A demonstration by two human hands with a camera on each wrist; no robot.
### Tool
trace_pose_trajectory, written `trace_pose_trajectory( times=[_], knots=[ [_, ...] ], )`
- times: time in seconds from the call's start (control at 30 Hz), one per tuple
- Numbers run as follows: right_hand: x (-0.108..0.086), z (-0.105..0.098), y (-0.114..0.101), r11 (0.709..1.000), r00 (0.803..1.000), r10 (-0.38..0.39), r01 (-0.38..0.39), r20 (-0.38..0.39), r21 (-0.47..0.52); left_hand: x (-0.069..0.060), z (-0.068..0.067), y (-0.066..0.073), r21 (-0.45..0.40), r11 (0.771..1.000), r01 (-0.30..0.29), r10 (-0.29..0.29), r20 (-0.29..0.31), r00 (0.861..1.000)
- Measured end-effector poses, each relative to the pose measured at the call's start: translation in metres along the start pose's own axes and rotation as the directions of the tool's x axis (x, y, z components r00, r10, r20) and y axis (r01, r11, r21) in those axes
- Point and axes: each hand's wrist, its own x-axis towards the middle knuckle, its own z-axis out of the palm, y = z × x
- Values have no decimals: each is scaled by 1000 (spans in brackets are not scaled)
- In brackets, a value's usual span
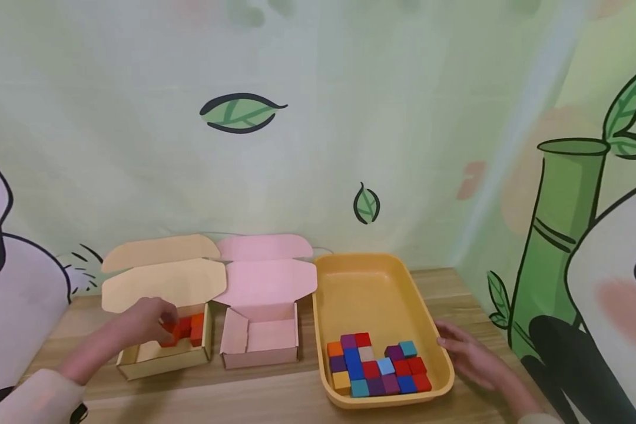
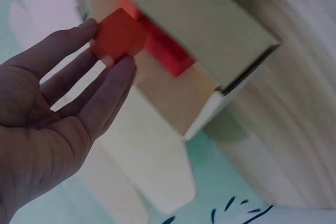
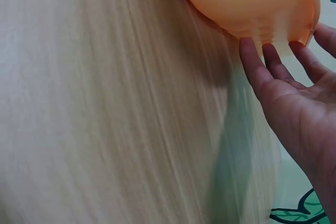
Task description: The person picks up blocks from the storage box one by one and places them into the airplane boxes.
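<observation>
The orange-red block (image 2: 118, 35) is at the opening of the tan box (image 1: 164, 363). The left hand (image 1: 144, 320) pinches it, fingers parted by its width, apparently for precise control. Seemingly cubic, it has no long axis; one face points wristward. The right hand (image 1: 473, 357) touches the yellow tray (image 1: 363, 297) with extended fingers, probably steadying it.

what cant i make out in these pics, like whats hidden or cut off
Head view: part of the inside of the beige box, behind the left hand.
Head view: the nearest floor of the pink box, behind its own front.
Left wrist view: part of a red block, behind the beige box's side.
Right wrist view: the yellow tray, cut off by the top edge.
</observation>
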Motion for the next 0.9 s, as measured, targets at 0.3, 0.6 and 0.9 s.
trace_pose_trajectory(
  times=[0.3,0.6,0.9],
  knots=[
    [2,1,-4,1000,1000,-2,3,-20,13,12,24,3,21,999,31,-30,-57,998],
    [4,8,1,998,1000,-4,4,6,63,15,42,-7,10,999,46,-45,-68,997],
    [3,10,5,998,1000,17,-17,0,54,19,55,-18,140,987,-80,99,-132,986]
  ],
)
